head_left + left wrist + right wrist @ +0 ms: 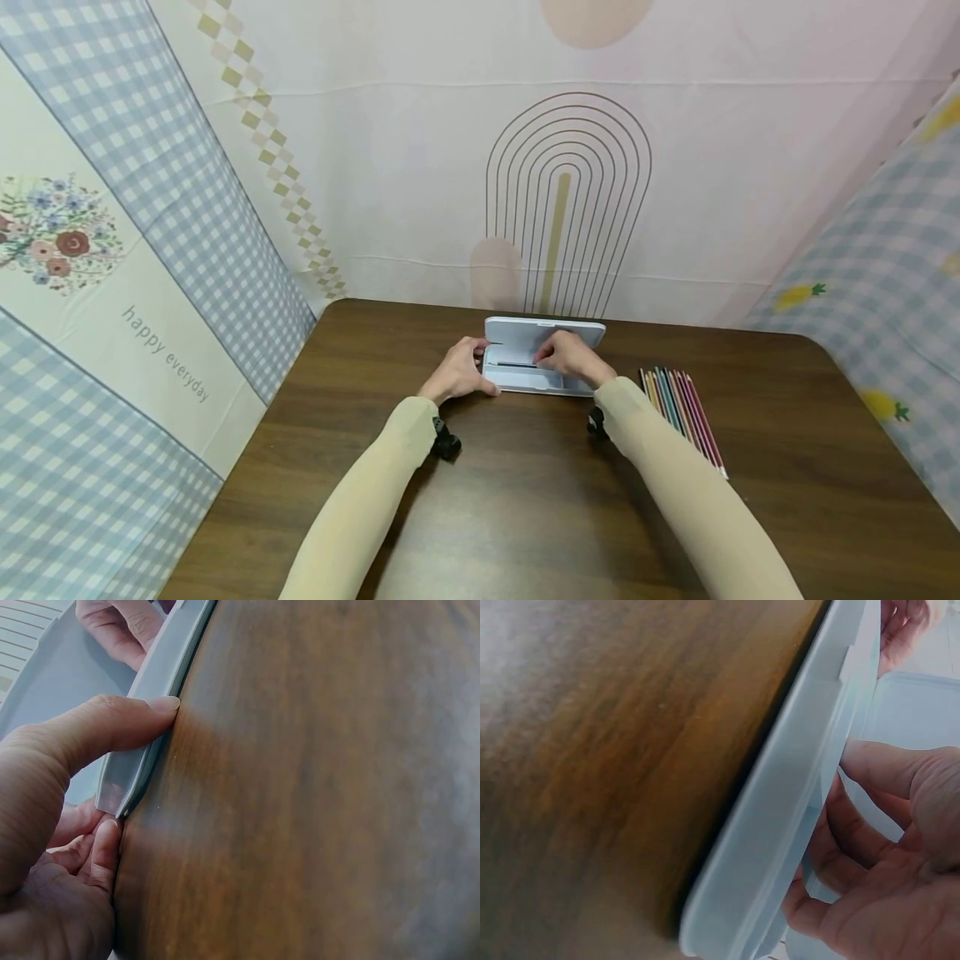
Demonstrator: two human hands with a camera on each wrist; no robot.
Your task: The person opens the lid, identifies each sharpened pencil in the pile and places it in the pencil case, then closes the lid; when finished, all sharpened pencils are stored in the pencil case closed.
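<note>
While case (pixel 521 380) open, cloth (pixel 135 275): "happy everyday" (pixel 167 356)

Reads "happy everyday" in thin grey lowercase letters (pixel 165 356), printed on the white panel (pixel 150 287) between blue-and-white checks of the cloth (pixel 176 225) hanging at far left in the head view; slants downward to the right in one line.

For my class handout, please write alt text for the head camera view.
A person's left hand grips the left end of an open pale case on a brown table while their right hand reaches inside; whether it holds anything is unclear. Coloured pencils lie in a row to the case's right.
</note>
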